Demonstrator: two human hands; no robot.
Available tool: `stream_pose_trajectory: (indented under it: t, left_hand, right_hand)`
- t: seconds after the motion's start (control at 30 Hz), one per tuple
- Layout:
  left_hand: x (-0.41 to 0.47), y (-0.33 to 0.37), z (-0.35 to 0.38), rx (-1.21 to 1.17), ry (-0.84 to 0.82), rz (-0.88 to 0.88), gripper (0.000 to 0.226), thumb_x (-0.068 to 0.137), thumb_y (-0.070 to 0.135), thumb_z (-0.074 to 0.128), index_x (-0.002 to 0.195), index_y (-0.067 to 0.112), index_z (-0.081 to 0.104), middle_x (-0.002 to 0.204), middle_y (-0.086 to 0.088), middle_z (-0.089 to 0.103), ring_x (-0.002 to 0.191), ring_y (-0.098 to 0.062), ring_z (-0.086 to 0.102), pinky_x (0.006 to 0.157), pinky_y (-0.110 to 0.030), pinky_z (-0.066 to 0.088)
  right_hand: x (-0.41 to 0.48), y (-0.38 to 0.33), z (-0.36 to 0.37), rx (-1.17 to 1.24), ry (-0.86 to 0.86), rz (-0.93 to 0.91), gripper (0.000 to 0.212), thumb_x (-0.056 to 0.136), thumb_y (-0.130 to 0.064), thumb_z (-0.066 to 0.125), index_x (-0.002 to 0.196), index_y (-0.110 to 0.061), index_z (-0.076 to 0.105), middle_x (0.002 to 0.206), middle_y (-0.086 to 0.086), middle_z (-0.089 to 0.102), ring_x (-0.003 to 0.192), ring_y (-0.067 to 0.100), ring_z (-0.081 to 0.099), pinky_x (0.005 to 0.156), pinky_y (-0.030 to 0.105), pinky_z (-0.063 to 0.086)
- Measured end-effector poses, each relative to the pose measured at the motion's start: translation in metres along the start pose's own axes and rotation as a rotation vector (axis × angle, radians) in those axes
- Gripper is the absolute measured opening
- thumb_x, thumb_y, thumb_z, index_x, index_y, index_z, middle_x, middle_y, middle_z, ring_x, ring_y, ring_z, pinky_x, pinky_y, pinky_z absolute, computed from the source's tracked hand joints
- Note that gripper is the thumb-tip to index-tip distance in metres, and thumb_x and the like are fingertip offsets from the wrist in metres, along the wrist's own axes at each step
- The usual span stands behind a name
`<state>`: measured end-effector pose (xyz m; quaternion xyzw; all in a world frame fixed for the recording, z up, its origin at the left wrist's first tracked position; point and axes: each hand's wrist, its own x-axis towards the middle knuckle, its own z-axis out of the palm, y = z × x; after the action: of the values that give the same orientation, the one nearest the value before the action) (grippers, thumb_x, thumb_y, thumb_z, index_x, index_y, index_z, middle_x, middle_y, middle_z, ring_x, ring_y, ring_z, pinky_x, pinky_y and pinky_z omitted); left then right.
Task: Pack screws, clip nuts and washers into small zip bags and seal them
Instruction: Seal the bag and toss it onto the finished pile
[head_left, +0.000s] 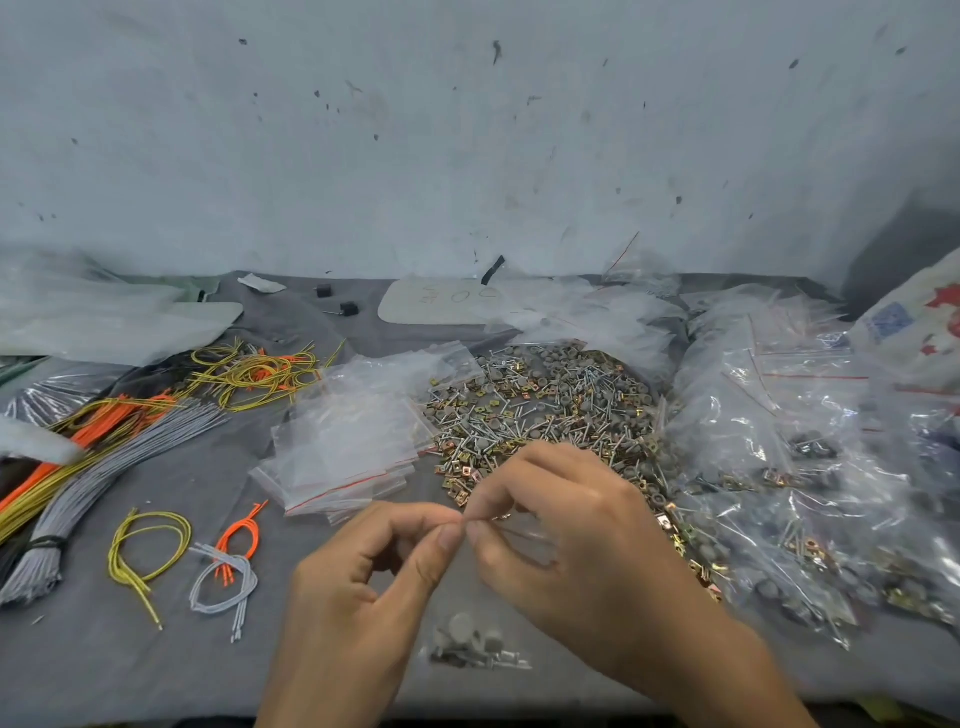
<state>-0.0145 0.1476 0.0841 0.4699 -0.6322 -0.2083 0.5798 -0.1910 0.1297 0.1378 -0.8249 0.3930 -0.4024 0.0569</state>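
Just beside the hardware pile (540, 405), left hand (363, 566) and right hand (571, 525) pinched the zip bag (470, 642) at its mouth, fingertips meeting. The seal ran crosswise, with the filled end farther from the pile.

hardware pile (545, 415) glinting silver, grey, brass-gold | zip bags (343, 457) left of pile showing red stripes | cords (104, 441) farther left lying orange, yellow, grey | cloth (156, 665) beneath showing grey
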Motion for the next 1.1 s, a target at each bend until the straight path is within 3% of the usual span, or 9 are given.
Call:
stream_pose_trajectory:
  t: [0.17, 0.3, 0.43, 0.6, 0.73, 0.9, 0.97, 1.1]
  left_hand:
    - [-0.003, 0.006, 0.0, -0.051, -0.005, -0.023, 0.027, 0.078, 0.055, 0.069, 0.093, 0.035, 0.077, 0.074, -0.005, 0.069, 0.064, -0.01, 0.059, 0.062, -0.02, 0.049]
    - [-0.002, 0.01, 0.001, -0.063, -0.023, -0.014, 0.025, 0.077, 0.056, 0.069, 0.091, 0.036, 0.077, 0.075, -0.005, 0.07, 0.064, -0.023, 0.061, 0.06, -0.027, 0.049]
    - [-0.001, 0.014, 0.0, -0.038, -0.048, 0.025, 0.023, 0.079, 0.054, 0.069, 0.091, 0.036, 0.076, 0.066, 0.0, 0.061, 0.058, -0.008, 0.05, 0.058, -0.017, 0.042]
    - [0.0, 0.019, -0.005, 0.009, 0.013, 0.057, 0.016, 0.08, 0.05, 0.068, 0.088, 0.038, 0.074, 0.062, 0.01, 0.055, 0.058, -0.005, 0.049, 0.058, -0.016, 0.042]
    - [0.001, 0.021, -0.014, 0.079, 0.037, 0.065, 0.017, 0.079, 0.05, 0.067, 0.088, 0.037, 0.073, 0.064, 0.004, 0.058, 0.06, -0.006, 0.051, 0.06, -0.012, 0.043]
    - [-0.001, 0.019, -0.01, 0.079, 0.06, 0.036, 0.01, 0.078, 0.044, 0.074, 0.085, 0.037, 0.074, 0.062, 0.0, 0.058, 0.055, -0.015, 0.053, 0.056, -0.025, 0.048]
    - [0.0, 0.018, -0.006, 0.062, 0.077, 0.02, 0.017, 0.077, 0.05, 0.073, 0.085, 0.036, 0.074, 0.061, -0.001, 0.057, 0.05, -0.018, 0.054, 0.051, -0.028, 0.049]
    - [0.001, 0.018, 0.002, -0.011, 0.1, -0.019, 0.027, 0.075, 0.059, 0.067, 0.086, 0.035, 0.073, 0.057, 0.003, 0.057, 0.04, -0.013, 0.056, 0.047, -0.015, 0.046]
  right_hand:
    - [-0.003, -0.001, -0.003, -0.071, 0.022, -0.041, 0.01, 0.082, -0.032, 0.063, 0.079, -0.024, 0.067, 0.081, -0.012, 0.062, 0.078, 0.014, 0.058, 0.075, 0.034, 0.049]
    - [-0.003, 0.0, -0.002, -0.073, 0.086, -0.069, 0.008, 0.078, -0.026, 0.065, 0.073, -0.02, 0.065, 0.076, -0.009, 0.06, 0.072, 0.017, 0.056, 0.07, 0.035, 0.049]
    - [-0.007, 0.002, -0.003, -0.076, 0.11, -0.09, 0.006, 0.077, -0.023, 0.066, 0.073, -0.019, 0.065, 0.076, -0.008, 0.061, 0.072, 0.018, 0.058, 0.065, 0.036, 0.05]
    - [-0.012, 0.007, -0.014, -0.048, 0.131, -0.091, 0.003, 0.076, -0.017, 0.066, 0.073, -0.018, 0.066, 0.077, -0.008, 0.06, 0.072, 0.016, 0.058, 0.065, 0.033, 0.05]
    - [-0.019, 0.017, -0.024, -0.085, 0.137, -0.082, 0.005, 0.078, -0.018, 0.068, 0.073, -0.018, 0.067, 0.077, -0.009, 0.061, 0.072, 0.015, 0.058, 0.066, 0.032, 0.05]
    - [-0.033, 0.025, -0.032, -0.111, 0.115, -0.044, 0.008, 0.081, -0.021, 0.069, 0.074, -0.019, 0.067, 0.078, -0.011, 0.062, 0.074, 0.011, 0.059, 0.067, 0.03, 0.05]
    - [-0.037, 0.028, -0.037, -0.105, 0.111, -0.017, 0.009, 0.083, -0.024, 0.069, 0.075, -0.019, 0.067, 0.079, -0.012, 0.062, 0.075, 0.009, 0.059, 0.068, 0.03, 0.051]
    - [-0.049, 0.035, -0.041, -0.095, 0.115, 0.032, 0.014, 0.087, -0.029, 0.067, 0.077, -0.02, 0.067, 0.078, -0.014, 0.06, 0.074, 0.007, 0.057, 0.066, 0.026, 0.049]
